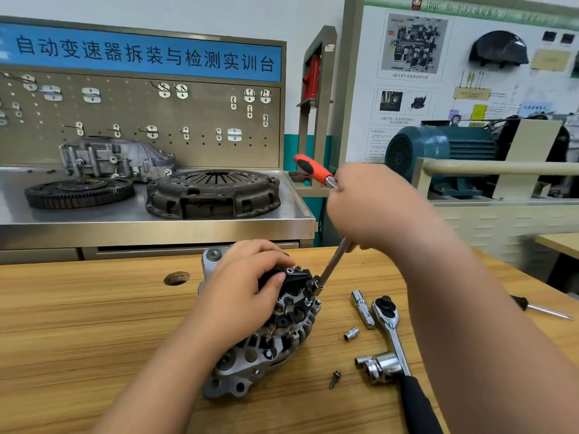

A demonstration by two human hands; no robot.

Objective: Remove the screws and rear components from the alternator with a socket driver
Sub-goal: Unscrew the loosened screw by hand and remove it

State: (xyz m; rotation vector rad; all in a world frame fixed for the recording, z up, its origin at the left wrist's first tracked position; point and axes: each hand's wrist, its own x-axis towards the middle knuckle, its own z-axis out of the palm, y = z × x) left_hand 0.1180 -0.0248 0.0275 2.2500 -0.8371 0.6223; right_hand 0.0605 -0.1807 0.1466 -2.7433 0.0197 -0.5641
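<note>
Your left hand (pixel 247 296) curls its fingers over the alternator (pixel 266 349), which lies centre of the table (pixel 94 324); your right hand (pixel 372 211) wraps the socket driver (pixel 333 266) (orange handle toward 11 o'clock), socket at the alternator's 2 o'clock edge

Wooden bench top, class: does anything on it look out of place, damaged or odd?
A ragged hole breaks the bench top left of the alternator. A loose screw lies beside the ratchet, where it could easily get lost. Nothing else stands out.
</note>
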